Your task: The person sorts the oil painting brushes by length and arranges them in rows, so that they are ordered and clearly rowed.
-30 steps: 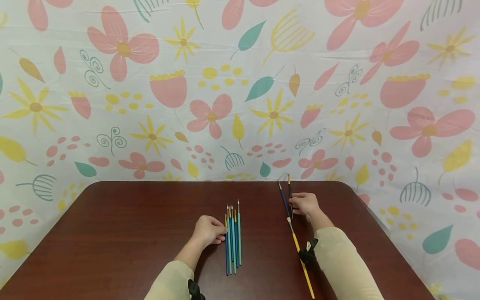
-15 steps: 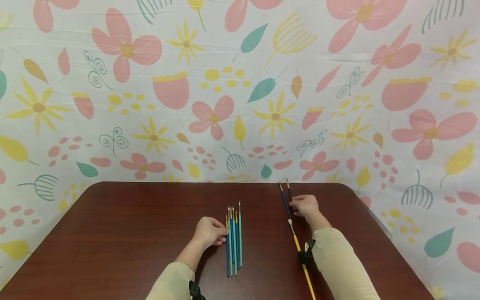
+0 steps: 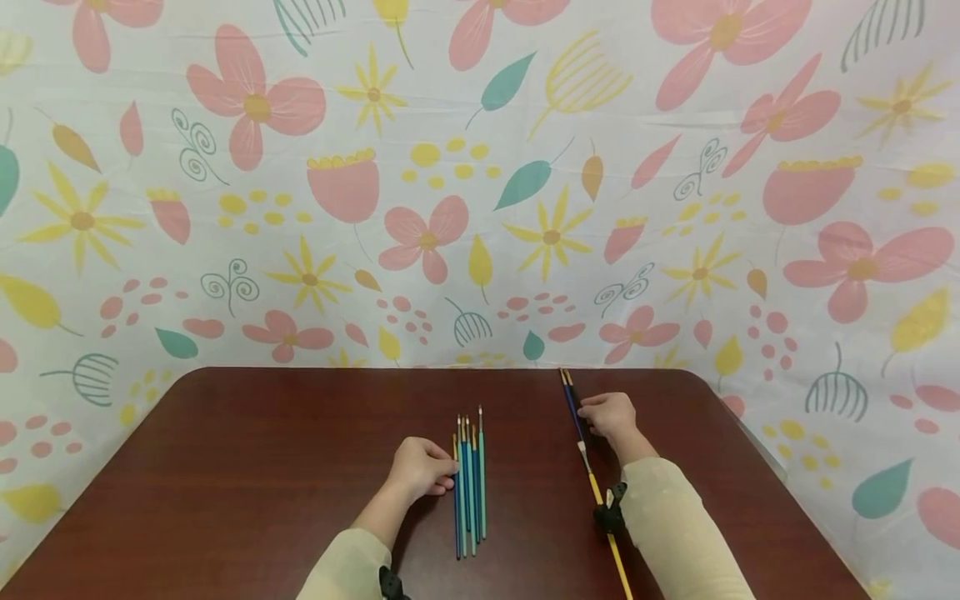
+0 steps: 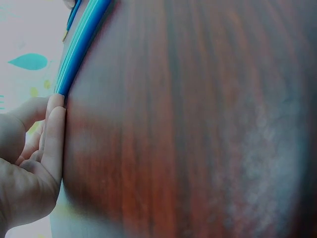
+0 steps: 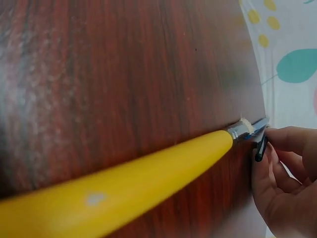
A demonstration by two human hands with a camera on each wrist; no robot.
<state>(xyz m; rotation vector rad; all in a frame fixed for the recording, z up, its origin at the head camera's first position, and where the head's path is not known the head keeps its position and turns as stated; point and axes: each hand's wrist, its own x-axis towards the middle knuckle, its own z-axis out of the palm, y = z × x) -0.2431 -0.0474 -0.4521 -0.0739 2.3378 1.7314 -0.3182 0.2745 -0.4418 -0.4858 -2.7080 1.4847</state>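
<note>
A bundle of slim blue and teal paintbrushes (image 3: 468, 492) lies side by side on the table, bristle ends pointing away. My left hand (image 3: 420, 468) is at the bundle's left edge, thumb and fingertips pinching the leftmost blue brush (image 3: 457, 525). In the left wrist view the blue handles (image 4: 81, 47) run up from the fingertips. At the right, my right hand (image 3: 611, 417) pinches a dark-handled paintbrush (image 5: 260, 148) beside a blue paintbrush (image 3: 567, 398). A yellow-handled paintbrush (image 3: 596, 492) with a pale flat tip lies below them, partly under the right wrist.
The dark red-brown wooden table (image 3: 262, 467) has rounded far corners. A white flower-patterned cloth (image 3: 480, 183) hangs directly behind its far edge. Dark devices (image 3: 611, 510) are strapped at both wrists.
The dark brush in my right hand has come down and closer to the blue brush; their tips now sit together. My left hand stays at the bundle. The head view shifts slightly.
</note>
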